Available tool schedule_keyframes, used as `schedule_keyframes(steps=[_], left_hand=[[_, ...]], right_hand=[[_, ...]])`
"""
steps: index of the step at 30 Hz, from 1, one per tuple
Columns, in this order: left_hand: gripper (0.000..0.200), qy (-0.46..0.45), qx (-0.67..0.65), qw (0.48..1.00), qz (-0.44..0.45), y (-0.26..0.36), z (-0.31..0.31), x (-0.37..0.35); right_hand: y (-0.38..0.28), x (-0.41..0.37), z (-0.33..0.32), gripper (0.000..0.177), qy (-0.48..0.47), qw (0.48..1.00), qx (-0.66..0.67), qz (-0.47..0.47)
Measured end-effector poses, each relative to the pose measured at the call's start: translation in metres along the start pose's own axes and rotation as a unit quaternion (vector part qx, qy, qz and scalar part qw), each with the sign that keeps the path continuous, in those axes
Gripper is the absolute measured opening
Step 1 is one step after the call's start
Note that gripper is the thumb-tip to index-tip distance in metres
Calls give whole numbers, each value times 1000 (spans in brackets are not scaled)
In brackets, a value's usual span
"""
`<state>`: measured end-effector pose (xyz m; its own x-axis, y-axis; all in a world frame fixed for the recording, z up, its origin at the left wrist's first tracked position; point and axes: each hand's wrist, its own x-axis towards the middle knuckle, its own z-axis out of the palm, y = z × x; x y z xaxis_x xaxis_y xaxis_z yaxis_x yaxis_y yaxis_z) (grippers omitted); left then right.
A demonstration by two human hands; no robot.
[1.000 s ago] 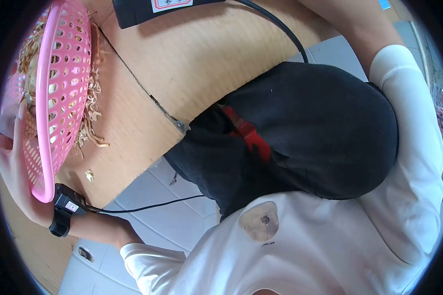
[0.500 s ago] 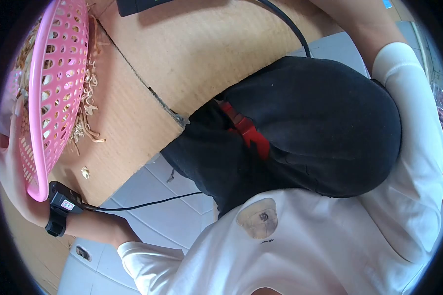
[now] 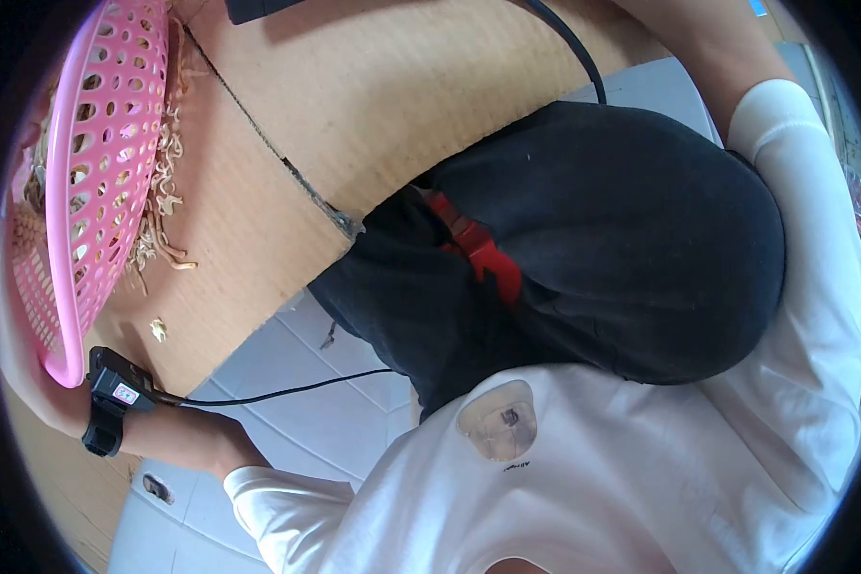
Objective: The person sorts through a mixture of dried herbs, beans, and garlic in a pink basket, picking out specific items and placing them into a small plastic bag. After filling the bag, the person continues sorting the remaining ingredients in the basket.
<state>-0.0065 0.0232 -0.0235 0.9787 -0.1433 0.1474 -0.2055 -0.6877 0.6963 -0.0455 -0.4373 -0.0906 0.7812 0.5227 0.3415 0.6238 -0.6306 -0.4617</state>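
At the left edge stands a pink perforated plastic basket [image 3: 115,163], its near rim tilted toward me, with pale and brown stringy pieces inside. Similar thin, curled pieces [image 3: 167,177] lie on the cardboard against its side. My left hand [image 3: 14,316] is by the basket's lower left rim, at the dark border of the picture. Its fingers are hidden by the basket and the border, so their grip does not show. A black device on a strap [image 3: 118,392] sits on the left wrist, with a cable. My right forearm [image 3: 698,38] reaches out at the top; that hand is outside the picture.
A cardboard sheet [image 3: 373,105] with a dark seam covers the work surface. One small pale piece [image 3: 158,330] lies on it, apart from the others. At the top are a black box [image 3: 258,8] and a thick black cable [image 3: 574,48]. My dark-clothed lap [image 3: 622,239] is beside the cardboard edge.
The view has shifted slightly, with the basket a little farther left and up. My left hand has moved near the basket rim, and less of its fingers shows. The loose pieces lie as before.
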Motion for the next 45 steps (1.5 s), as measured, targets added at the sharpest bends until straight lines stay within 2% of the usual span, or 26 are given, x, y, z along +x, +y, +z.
schedule_keyframes(steps=[2, 4, 7, 11, 15, 18, 19, 22, 25, 30, 36, 45], left_hand=[[45, -2, -1, 1000, 4, 0, 1, -1], [46, -3, -1, 1000, 7, 1, 2, -2], [47, -4, -4, 1000, 18, -1, 2, -2], [48, -4, -2, 999, 37, -1, 3, -2], [50, -8, 2, 997, 70, -1, 5, -8], [51, -16, 16, 987, 159, 4, 6, -19], [51, -2, 31, 988, 153, 5, 2, -16], [41, 2, -60, 998, 12, 2, -2, 27], [48, 9, -100, 993, 69, -3, -5, 15], [62, 1, -201, 968, 154, -21, -1, -25], [63, 7, -161, 979, 124, 5, 0, 9], [64, 24, -151, 981, 118, 15, 5, 14]], right_hand=[[-16, -3, -10, 49, 1, 962, -272, 35], [-14, -11, -13, 49, 11, 921, -388, -3], [-13, -13, -14, 47, 18, 875, -482, -33], [-10, -10, -19, 46, 21, 855, -516, -39], [-8, -6, -24, 44, 22, 876, -481, -28], [-4, 1, -32, 43, 34, 915, -401, -19], [-1, 3, -36, 43, 39, 933, -357, -15], [4, 19, -49, 42, 51, 968, -245, -20], [7, 35, -57, 41, 44, 987, -153, -16], [-14, 53, -60, 39, 15, 995, -94, -34], [-46, 66, -48, 37, -64, 994, -78, -36], [-74, 81, -41, 34, -131, 988, -64, -52]])
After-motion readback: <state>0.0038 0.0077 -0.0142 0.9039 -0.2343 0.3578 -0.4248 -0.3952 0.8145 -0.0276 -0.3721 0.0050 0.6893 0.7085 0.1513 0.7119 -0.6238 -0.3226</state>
